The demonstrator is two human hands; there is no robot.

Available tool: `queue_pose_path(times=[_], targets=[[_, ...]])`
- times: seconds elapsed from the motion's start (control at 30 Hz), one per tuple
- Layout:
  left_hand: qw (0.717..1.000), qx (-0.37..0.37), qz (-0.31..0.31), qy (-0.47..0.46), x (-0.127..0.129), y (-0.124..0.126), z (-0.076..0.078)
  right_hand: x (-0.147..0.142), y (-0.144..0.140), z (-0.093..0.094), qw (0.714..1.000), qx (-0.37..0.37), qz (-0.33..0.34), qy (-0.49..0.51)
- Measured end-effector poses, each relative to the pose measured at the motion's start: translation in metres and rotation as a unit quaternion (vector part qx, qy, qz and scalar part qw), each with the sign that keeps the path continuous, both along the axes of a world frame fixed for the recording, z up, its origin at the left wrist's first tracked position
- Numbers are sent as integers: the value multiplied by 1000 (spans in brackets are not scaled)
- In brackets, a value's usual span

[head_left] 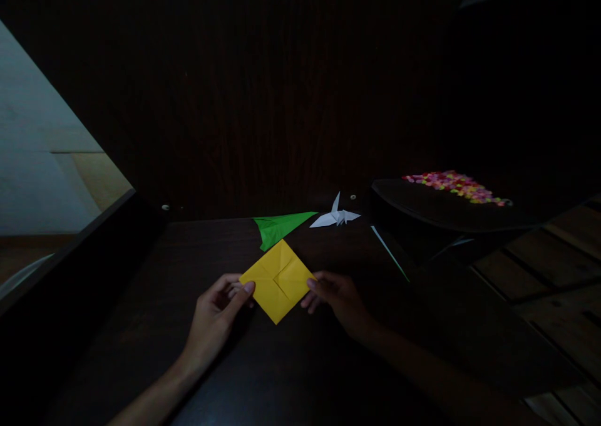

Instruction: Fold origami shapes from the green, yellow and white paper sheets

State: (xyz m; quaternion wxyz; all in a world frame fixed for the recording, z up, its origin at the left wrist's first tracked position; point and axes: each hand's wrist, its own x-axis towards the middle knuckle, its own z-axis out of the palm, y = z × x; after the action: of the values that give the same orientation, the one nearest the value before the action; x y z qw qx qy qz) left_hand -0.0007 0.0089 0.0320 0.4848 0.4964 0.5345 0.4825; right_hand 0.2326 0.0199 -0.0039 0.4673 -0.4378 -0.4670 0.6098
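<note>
A yellow square of folded paper (278, 279) lies like a diamond on the dark wooden table (291, 363), its four corners folded to the middle. My left hand (216, 313) pinches its left corner between thumb and fingers. On the opposite side, my right hand (337, 297) holds the right corner. Just behind the yellow paper rests a green folded paper shape (278, 227). A white paper crane (336, 216) stands further back to the right.
A dark tray (422, 207) at the right holds several small colourful pieces (455, 186). A thin pale strip (389, 252) lies beside it. A dark wood panel rises behind the table. Wooden floor shows at right, a pale wall at left.
</note>
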Motion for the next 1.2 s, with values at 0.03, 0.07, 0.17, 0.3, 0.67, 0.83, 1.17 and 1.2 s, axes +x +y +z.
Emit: queue_pose_path(times=[0.03, 0.07, 0.17, 0.3, 0.67, 0.83, 1.17, 1.2], targets=[[1000, -1, -2, -6, 0, 1, -1, 0, 0, 0, 1000, 0, 5, 0], [1000, -2, -4, -11, -1, 1, -2, 1, -1, 0, 1000, 2, 11, -1], [999, -13, -18, -24, -2, 2, -4, 2, -2, 0, 999, 9, 34, -5], [997, -48, -26, -59, -1, 2, -4, 2, -2, 0, 998, 6, 65, -4], [993, -80, -42, -74, -4, 2, -8, 0, -1, -3, 995, -4, 94, -21], [987, -103, -93, -80, -2, 0, -7, 1, -2, -5, 994, 3, 103, -34], [967, -151, -187, -84, -1, -4, 1, 2, -7, 9, 993, 30, 98, -54], [966, -152, -190, -84, -1, -4, 1, 2, -7, 9, 993, 26, 101, -54]])
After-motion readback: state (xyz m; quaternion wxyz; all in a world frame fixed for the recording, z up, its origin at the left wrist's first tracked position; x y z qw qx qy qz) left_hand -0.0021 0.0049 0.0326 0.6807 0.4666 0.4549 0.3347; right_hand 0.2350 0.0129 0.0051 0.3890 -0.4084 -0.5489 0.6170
